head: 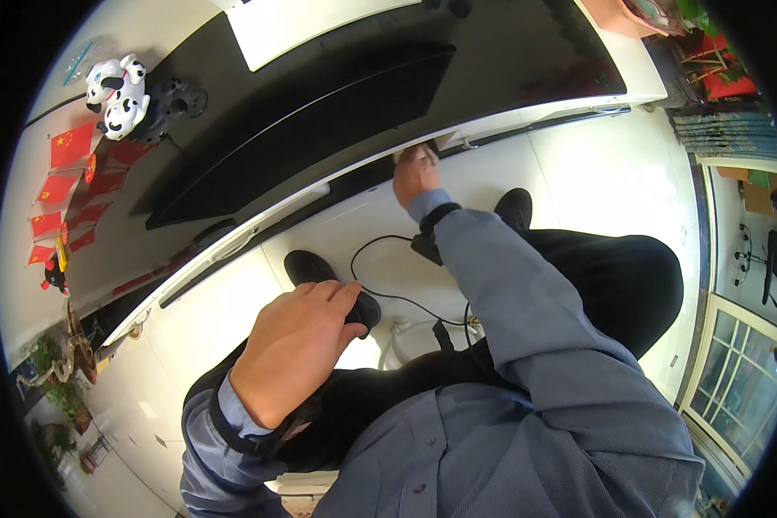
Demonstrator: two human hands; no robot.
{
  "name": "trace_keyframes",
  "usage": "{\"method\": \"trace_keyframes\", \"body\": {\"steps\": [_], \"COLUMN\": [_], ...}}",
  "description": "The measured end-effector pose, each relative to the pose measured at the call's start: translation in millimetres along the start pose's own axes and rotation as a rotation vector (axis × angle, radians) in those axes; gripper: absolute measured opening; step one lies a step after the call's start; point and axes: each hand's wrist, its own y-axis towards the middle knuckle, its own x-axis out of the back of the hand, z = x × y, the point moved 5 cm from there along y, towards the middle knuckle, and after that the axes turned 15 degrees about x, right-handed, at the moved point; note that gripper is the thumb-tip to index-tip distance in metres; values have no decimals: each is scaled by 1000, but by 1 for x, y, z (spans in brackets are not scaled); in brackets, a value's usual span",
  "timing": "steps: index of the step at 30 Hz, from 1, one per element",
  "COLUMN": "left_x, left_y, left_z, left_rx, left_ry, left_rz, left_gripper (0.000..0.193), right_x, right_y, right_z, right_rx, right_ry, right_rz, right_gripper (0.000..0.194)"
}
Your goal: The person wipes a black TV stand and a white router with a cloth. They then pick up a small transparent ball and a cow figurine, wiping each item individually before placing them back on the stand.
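My right hand [417,173] reaches to the front of a low cabinet with a glossy black top [524,58]. Its fingers are at an opening under the white front edge, beside a small pale blurred thing. Whether they grip it, I cannot tell. My left hand [291,353] hovers or rests above my left leg, back upward, with nothing visible in it; its fingers lie close together and the thumb stands apart. Both wrists wear black straps, and a black cable [388,298] hangs near the right one.
On the cabinet are a long black panel [304,136], a spotted dog figurine [120,97] and small red flags [71,146]. Potted plants [65,392] stand at the left. My black shoes [513,206] rest on pale floor tiles [589,175]. A glazed door [738,382] is at the right.
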Motion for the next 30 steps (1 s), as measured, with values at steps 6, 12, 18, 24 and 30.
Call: {"method": "trace_keyframes", "body": {"steps": [6,12,18,24,30], "left_x": [-6,-7,-6,-5,-5], "left_y": [0,-1,4,8,5], "left_z": [4,6,10,5,9], "left_rx": [-2,28,118,75,5], "left_ry": [15,-16,-6,12,-21], "left_rz": [21,30,127,116,26], "left_gripper": [40,40,47,48,41], "right_x": [13,23,7,4,25], "right_y": [-17,23,67,19,-1], "right_z": [78,69,60,111,45], "right_rx": [314,297,202,407,371], "right_ry": [349,208,200,406,290], "right_rz": [10,263,-72,38,59], "right_gripper": [47,39,41,45,44]}}
